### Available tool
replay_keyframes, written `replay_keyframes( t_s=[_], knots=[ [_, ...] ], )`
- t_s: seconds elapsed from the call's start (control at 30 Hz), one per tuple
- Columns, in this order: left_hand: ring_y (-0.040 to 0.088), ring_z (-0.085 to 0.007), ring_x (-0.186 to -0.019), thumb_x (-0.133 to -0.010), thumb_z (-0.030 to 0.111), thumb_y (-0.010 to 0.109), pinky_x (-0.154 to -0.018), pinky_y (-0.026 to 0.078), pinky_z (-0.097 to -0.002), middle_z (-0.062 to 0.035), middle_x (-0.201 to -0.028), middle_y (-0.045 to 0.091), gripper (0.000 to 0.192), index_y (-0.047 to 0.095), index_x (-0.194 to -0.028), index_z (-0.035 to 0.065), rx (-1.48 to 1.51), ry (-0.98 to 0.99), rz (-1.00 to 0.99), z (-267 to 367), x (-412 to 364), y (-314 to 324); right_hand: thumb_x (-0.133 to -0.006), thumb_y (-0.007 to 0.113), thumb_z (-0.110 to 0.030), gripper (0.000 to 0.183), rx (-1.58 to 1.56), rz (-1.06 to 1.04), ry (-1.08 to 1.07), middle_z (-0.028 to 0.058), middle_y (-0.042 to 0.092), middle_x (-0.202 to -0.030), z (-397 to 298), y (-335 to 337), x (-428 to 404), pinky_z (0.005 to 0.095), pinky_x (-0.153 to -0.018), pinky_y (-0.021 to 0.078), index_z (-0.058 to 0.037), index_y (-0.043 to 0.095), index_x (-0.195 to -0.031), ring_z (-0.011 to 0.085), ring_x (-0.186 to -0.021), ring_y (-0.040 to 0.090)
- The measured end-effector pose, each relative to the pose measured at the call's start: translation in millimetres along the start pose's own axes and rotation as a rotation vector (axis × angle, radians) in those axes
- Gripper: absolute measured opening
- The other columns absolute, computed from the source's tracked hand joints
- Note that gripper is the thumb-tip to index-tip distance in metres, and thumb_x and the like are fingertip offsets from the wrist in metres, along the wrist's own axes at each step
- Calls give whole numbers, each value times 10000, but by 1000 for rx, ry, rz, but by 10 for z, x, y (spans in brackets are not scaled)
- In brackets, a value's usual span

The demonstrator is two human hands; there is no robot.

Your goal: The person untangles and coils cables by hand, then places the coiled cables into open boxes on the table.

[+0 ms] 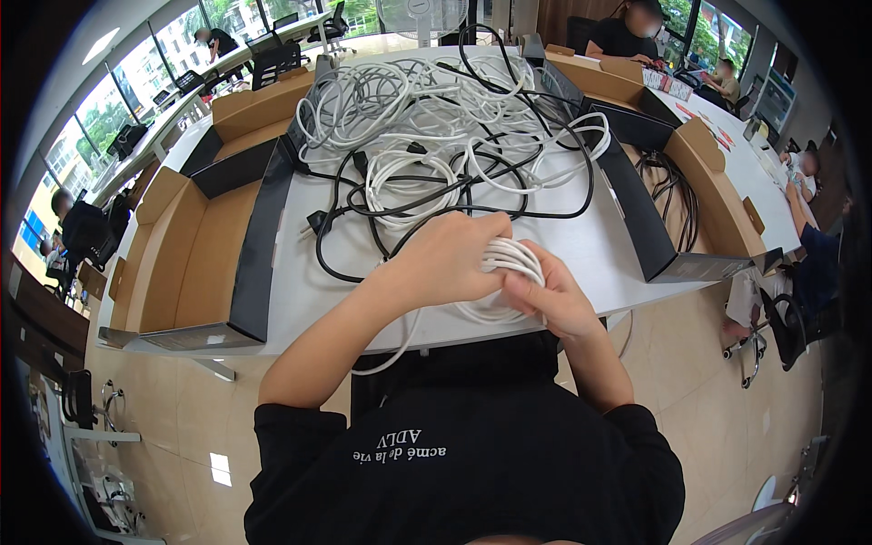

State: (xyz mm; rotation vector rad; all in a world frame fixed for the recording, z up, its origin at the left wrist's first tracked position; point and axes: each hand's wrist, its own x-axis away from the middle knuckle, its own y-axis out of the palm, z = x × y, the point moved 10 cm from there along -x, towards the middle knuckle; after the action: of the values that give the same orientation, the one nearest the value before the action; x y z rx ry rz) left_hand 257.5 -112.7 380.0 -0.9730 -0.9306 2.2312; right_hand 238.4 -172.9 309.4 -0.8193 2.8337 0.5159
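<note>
Near the table's front edge, my right hand [555, 289] grips a coil of white cable [514, 262], its thumb across the loops. My left hand [453, 259] is at the coil's left side, fingers curled over it; whether they pinch a strand is hidden. One white cable length [402, 354] hangs below the table edge. Beyond my hands lie a looser white cable coil [381, 187] and black cables [558, 215], one with a power plug [318, 222]. Farther back spreads a tangled heap of white and grey cables [415, 102].
Open black cardboard boxes with brown insides flank the cables: a left front box [252, 272], a left rear box [262, 112], a right front box [637, 218] holding black cables [684, 204], and a right rear box [599, 85]. A fan [422, 20] stands behind; people sit at the right.
</note>
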Motion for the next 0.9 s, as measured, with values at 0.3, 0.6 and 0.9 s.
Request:
replay_keyframes(
  t_s=[0.3, 0.6, 0.9],
  knots=[
    [563, -132, -685, -824, 303, 595, -608, 443, -286, -58, -756, 573, 355, 468, -994, 18, 643, -180, -30, -317, -46, 335, -921, 475, -251, 208, -273, 328, -389, -51, 331, -517, -330, -414, 86, 232, -534, 288, -54, 492, -987, 45, -466, 265],
    [513, -93, -615, -938, 403, 382, -636, 479, -245, 12, -616, 420, 411, 470, -980, 3, 973, -243, -60, -348, -13, 367, -884, 529, -163, 219, -114, 293, -357, 8, 439, -552, -291, -321, 106, 242, -555, 365, -55, 455, -1058, 93, -516, 438],
    [504, -112, -437, -887, 444, 471, -432, 415, -254, -49, -518, 509, 515, 541, -642, -4, 377, -279, -124, -266, 26, 232, -845, 554, -57, 439, 151, 282, -175, 31, 529, -751, -249, -222, 50, 188, -515, 396, -2, 380, -1244, 73, -598, 497]
  ],
)
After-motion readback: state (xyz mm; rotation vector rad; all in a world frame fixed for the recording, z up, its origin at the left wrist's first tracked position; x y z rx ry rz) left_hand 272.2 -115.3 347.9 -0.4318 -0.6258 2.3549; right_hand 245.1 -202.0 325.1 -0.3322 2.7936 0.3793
